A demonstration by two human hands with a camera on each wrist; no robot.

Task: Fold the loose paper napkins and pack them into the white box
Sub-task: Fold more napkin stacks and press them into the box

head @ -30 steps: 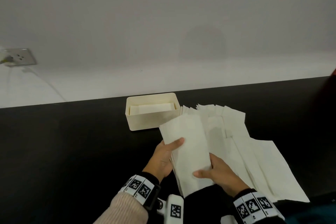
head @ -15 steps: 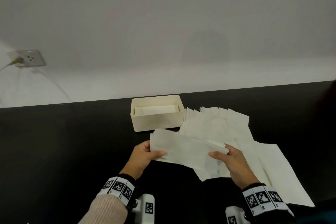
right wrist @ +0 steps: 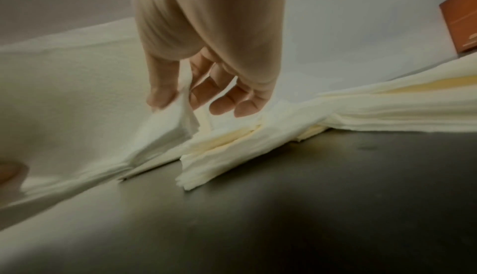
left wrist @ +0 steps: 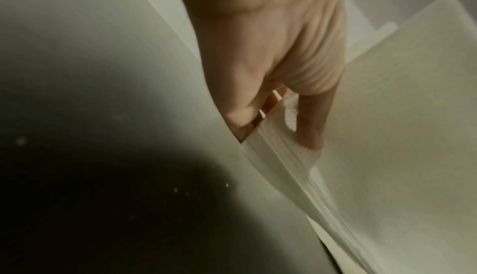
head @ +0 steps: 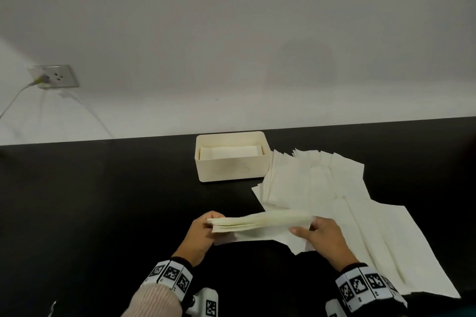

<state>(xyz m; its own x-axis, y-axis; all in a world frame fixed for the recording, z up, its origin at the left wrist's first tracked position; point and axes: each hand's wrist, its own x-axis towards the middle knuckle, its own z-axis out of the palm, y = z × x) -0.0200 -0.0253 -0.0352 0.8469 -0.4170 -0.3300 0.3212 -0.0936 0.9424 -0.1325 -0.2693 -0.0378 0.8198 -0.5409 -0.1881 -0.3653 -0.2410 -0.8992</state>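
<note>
Hands pinch napkin ends, btwn them

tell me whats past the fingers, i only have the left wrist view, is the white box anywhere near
Observer: Yes. The white box stands on the black table, beyond both hands.
Operator: anything in it yet
Observer: Folded napkins already lie inside.
Operator: what is the right hand doing
Observer: The right hand pinches the other end of the napkin bundle that the left hand grips.
Operator: where are the loose ones
Observer: The loose napkins are fanned out right of the box.
</note>
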